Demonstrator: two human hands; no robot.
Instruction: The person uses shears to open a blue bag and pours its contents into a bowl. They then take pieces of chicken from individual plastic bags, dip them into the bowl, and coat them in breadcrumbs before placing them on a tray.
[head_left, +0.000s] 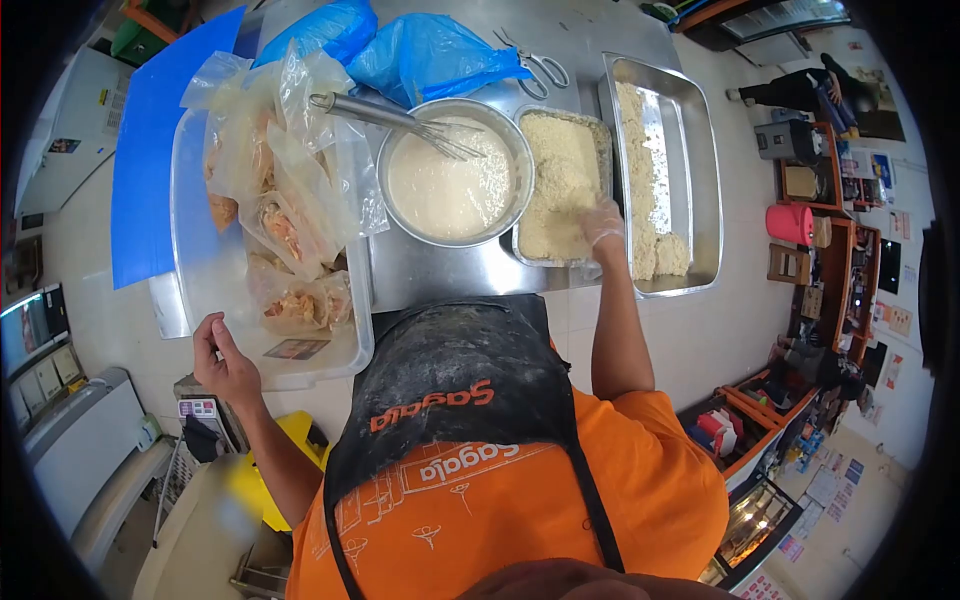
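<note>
Right hand, in a clear glove, is at the near right corner of a rectangular steel pan of pale crumbs; cannot tell whether its fingers are spread or pinching. Left hand, bare, is at the near left corner of a clear plastic tub; fingers loosely curled around nothing. Between them: round steel bowl of off-white batter, wire whisk across its rim.

Our left hand is bare and raised to the left of the apron, its fingers loosely curled; our left forearm slants outward. Our right forearm reaches forward on the apron's right, and our right hand, apparently in a thin clear glove, is well forward of the apron, its grip hard to make out.
</note>
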